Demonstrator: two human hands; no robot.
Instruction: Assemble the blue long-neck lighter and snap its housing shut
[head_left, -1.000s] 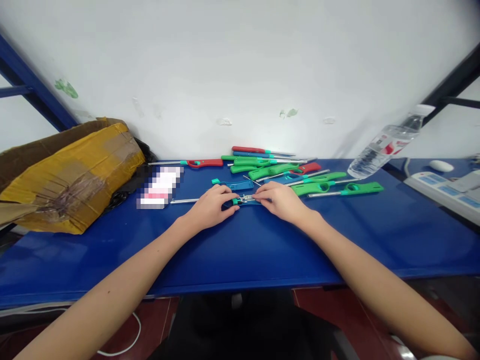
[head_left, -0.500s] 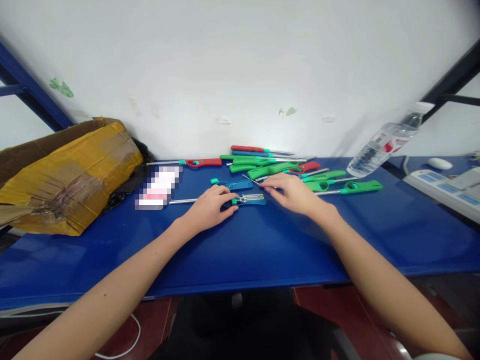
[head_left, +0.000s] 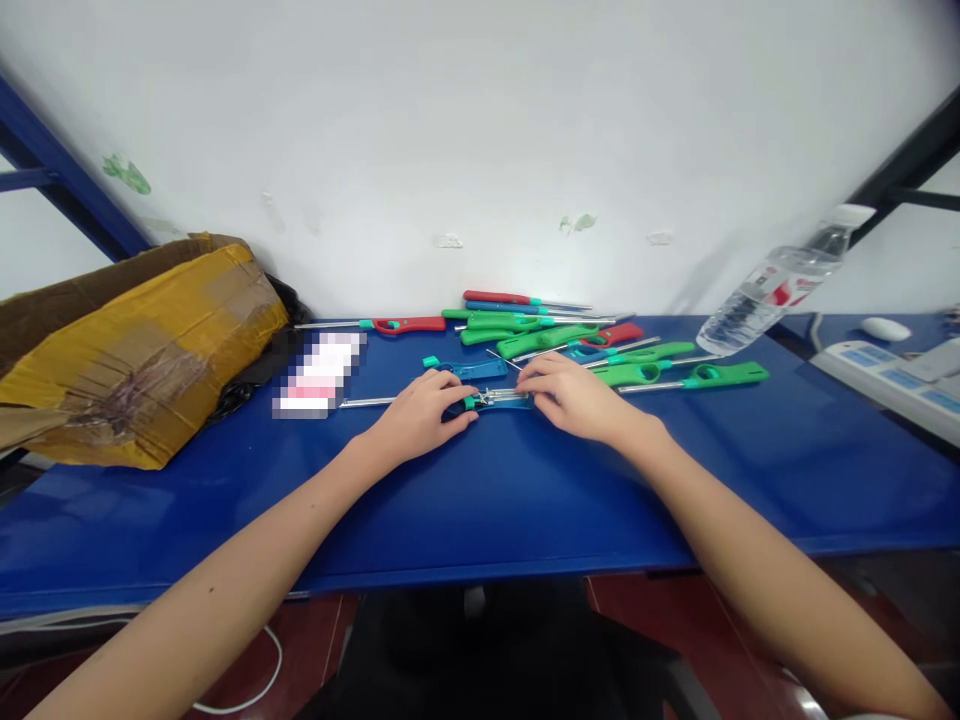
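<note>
An opened blue lighter [head_left: 504, 397] with a long metal tube lies on the blue table, its inner metal parts showing. My left hand [head_left: 422, 415] is closed on its teal middle, fingers above and thumb below. The fingers of my right hand [head_left: 562, 393] are pinched together at the right end of the lighter; what they hold, if anything, is hidden. A loose blue shell half [head_left: 480, 370] rests just behind the lighter, with a thin metal piece [head_left: 502, 358] near its right end.
Several green, red and blue lighters [head_left: 559, 340] are piled behind my right hand. A tilted water bottle [head_left: 772, 290] stands at the right, near a power strip [head_left: 877, 370]. A taped yellow box [head_left: 150, 350] and a pixelated white item [head_left: 319, 375] are on the left.
My right hand has moved slightly left and down, onto the right end of the opened lighter. My left hand has stayed in place on it.
</note>
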